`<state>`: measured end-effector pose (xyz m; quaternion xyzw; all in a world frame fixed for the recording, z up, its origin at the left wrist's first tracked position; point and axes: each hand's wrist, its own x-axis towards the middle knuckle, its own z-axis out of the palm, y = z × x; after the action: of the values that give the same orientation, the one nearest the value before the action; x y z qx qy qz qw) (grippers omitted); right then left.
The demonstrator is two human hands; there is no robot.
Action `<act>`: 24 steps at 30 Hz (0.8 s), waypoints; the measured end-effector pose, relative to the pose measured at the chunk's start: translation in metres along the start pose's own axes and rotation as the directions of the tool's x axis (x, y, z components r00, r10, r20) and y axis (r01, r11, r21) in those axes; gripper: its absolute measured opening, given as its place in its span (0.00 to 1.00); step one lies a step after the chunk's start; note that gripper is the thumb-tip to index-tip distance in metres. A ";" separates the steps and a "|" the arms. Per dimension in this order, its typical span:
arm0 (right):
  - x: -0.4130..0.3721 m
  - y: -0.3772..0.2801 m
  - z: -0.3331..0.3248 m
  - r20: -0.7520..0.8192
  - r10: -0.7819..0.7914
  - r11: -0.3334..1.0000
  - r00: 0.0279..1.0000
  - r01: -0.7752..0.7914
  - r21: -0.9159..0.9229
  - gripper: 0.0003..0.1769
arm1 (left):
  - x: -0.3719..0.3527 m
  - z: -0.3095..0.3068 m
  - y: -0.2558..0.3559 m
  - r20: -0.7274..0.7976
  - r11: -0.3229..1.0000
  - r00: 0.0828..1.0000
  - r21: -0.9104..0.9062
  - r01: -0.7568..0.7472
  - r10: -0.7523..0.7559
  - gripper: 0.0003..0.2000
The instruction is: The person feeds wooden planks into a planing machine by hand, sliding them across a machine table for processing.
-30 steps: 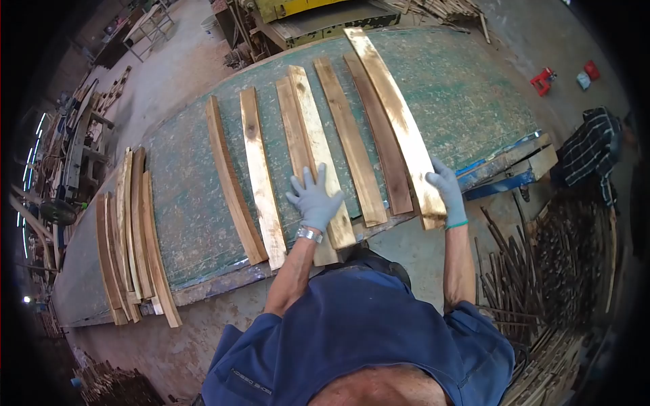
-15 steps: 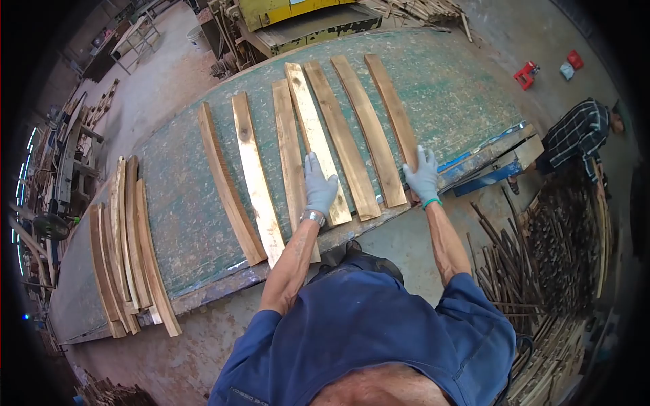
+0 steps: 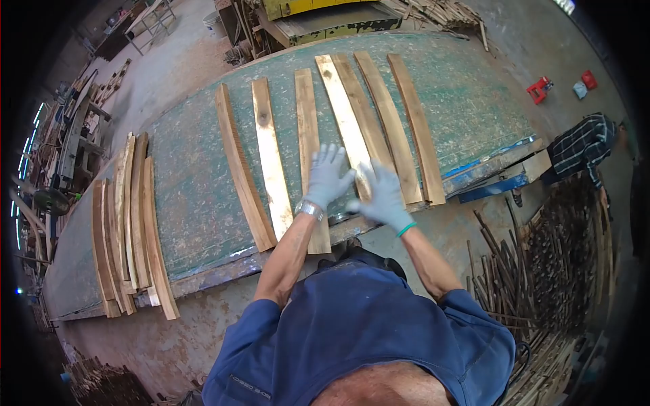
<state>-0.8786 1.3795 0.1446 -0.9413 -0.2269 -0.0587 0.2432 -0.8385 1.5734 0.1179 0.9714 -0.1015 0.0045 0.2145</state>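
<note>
Several curved wooden slats lie side by side on a green worktable (image 3: 183, 189). My left hand (image 3: 328, 179), gloved in grey, rests with fingers spread over a brown slat (image 3: 307, 111). Just right of it is a bright, shiny slat (image 3: 342, 115). My right hand (image 3: 383, 197), also gloved, reaches across the near end of that slat with its fingers apart; it covers the near end of the slat beside it (image 3: 361, 95). Farther right are two more slats, the outer one (image 3: 414, 128) standing apart. To my left lie a shiny slat (image 3: 269, 162) and a brown slat (image 3: 241, 166).
A group of slats (image 3: 139, 223) lies at the table's left end. Behind the table stands a yellow machine (image 3: 332, 27). At right, a person in a checked shirt (image 3: 581, 145) bends beside a pile of thin wood strips (image 3: 555, 243).
My right hand has moved left from the outermost slat to the shiny one. The shiny slat now lies farther from the brown slat on its left. The whole view has shifted slightly.
</note>
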 end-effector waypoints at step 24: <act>-0.034 0.017 0.010 0.068 0.119 0.979 0.991 -0.129 0.159 0.41 | -0.049 -0.071 -0.129 -0.019 0.811 0.812 -0.080 0.580 -0.583 0.50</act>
<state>-0.9014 1.3569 0.1212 -0.9318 -0.1788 0.0026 0.3158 -0.8580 1.7269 0.1265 0.9474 0.2048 -0.0440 0.2420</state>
